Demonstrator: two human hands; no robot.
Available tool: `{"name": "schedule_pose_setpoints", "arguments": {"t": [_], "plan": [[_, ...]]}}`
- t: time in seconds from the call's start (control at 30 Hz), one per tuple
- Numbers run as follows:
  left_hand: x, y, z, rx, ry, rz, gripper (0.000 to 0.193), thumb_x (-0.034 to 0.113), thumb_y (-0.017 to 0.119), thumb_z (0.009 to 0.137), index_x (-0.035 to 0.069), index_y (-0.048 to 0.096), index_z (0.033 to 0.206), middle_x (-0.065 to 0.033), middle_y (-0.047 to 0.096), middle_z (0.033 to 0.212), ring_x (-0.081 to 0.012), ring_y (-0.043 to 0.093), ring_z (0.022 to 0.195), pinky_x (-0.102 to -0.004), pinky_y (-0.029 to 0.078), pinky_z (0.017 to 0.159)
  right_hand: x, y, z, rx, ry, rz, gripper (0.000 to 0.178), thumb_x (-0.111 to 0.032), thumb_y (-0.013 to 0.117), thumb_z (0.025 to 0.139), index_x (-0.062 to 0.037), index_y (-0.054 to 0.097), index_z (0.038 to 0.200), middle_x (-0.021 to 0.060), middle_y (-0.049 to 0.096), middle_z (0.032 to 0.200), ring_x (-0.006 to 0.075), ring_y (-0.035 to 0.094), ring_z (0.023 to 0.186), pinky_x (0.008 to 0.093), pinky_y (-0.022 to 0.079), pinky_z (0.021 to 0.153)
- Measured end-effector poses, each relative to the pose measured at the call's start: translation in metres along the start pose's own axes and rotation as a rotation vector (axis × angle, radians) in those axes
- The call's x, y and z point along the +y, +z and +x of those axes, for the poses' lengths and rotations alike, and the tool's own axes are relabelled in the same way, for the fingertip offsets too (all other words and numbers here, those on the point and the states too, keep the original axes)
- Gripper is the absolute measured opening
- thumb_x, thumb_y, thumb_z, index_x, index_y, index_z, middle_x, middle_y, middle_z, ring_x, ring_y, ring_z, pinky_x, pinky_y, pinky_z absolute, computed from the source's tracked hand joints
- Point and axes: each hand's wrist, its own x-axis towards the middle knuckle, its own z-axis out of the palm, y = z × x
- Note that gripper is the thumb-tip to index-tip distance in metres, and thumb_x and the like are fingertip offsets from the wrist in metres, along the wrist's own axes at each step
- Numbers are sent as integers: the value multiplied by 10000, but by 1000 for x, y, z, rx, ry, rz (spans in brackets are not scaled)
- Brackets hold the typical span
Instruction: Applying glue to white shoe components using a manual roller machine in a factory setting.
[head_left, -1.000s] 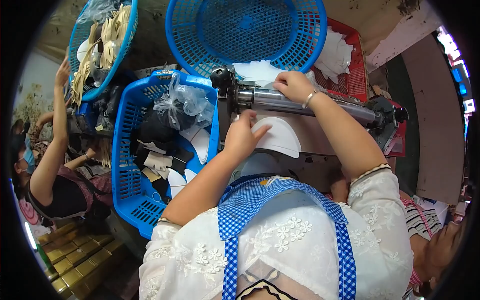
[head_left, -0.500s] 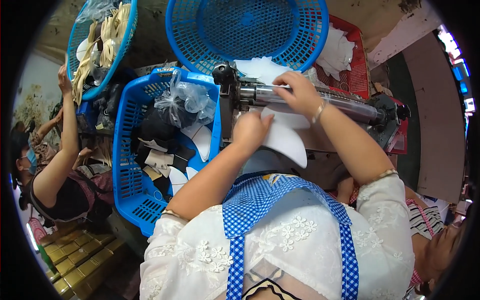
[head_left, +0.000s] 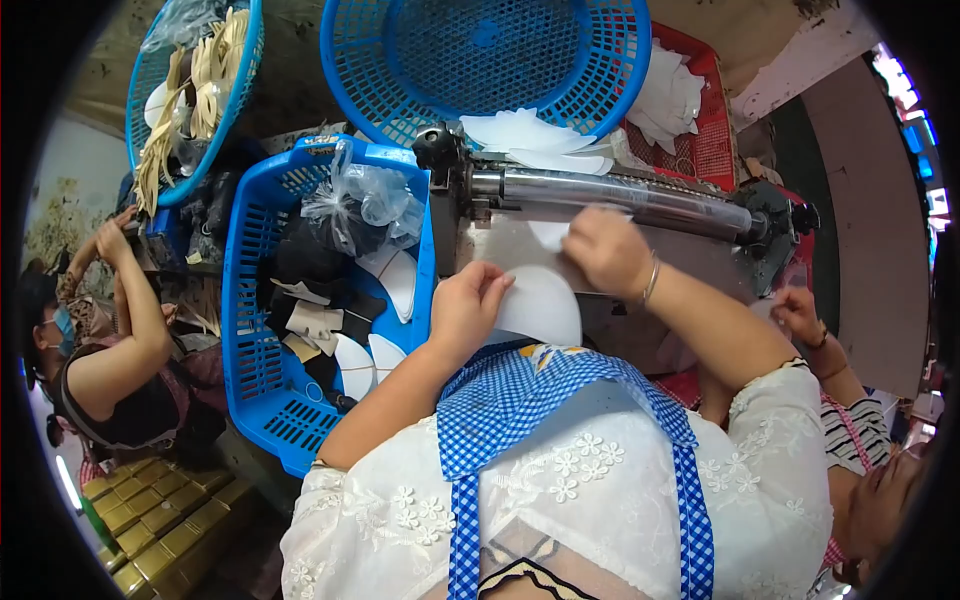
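Fingers first: my left hand (head_left: pixel 470 305) is curled, fingertips pressing the near-left edge of the white curved piece (head_left: pixel 540 305); whether it pinches or just presses, can't tell. My right hand (head_left: pixel 605 250) is closed over the far end of that piece, knuckles up, right at the steel roller (head_left: pixel 620 195) of the machine (head_left: pixel 480 240).

Key relation: the piece lies between my two hands on the machine's flat bed, long axis running roughly from my body toward the roller, rounded end nearest me. The roller sits just beyond my right fingers, its axis crossing left to right, so piece and roller are about square to each other. Right hand is nearer the roller; left hand is nearer me, by the blue basket (head_left: pixel 260 400).

Pose: both forearms come up from the lower edge; left elbow bent out toward the basket of black and white cut pieces, right wrist angled inward, bracelet showing. More white pieces (head_left: pixel 530 135) are stacked behind the roller.
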Motion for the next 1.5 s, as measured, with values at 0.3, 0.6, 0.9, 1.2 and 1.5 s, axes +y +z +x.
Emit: {"name": "schedule_pose_setpoints", "arguments": {"t": [0.3, 0.6, 0.9, 1.2, 1.5], "plan": [[18, 33, 67, 56, -27, 390, 412, 397, 517, 888, 22, 647, 775, -206, 628, 707, -396, 614, 693, -481, 486, 640, 71, 20, 73, -136, 563, 397, 213, -260, 618, 816, -56, 626, 755, 133, 606, 803, 307, 575, 822, 413, 451, 722], [-6, -9, 19, -186, 4, 24, 257, 221, 684, 830, -21, 618, 890, -105, 644, 747, -150, 617, 683, -294, 476, 601, 11, -12, 48, 123, 74, 198, 79, -85, 593, 716, -61, 591, 791, 101, 539, 744, 273, 555, 715, 373, 462, 631], [4, 8, 26, -2, 10, 231, 333, 293, 620, 870, -20, 647, 762, -188, 606, 642, -268, 623, 608, -358, 473, 554, 24, -10, 42, 141, 182, 85, 192, -249, 603, 782, -59, 586, 759, 99, 554, 815, 285, 542, 786, 377, 450, 702], [17, 9, 60, -192, -73, 84, 361, 351, 664, 806, -10, 652, 803, -199, 636, 730, -305, 636, 670, -379, 501, 640, 74, 29, 64, -357, 713, 296, 372, -356, 496, 881, -31, 666, 820, 176, 646, 842, 346, 602, 839, 411, 465, 756], [-7, -16, -6, -168, -75, -230, 140, 112, 631, 861, -8, 622, 933, -36, 633, 740, -76, 549, 655, -224, 446, 590, -18, -10, 12, -92, -137, 137, 79, -132, 516, 721, -62, 542, 749, 75, 502, 741, 246, 524, 729, 346, 438, 641]]}}
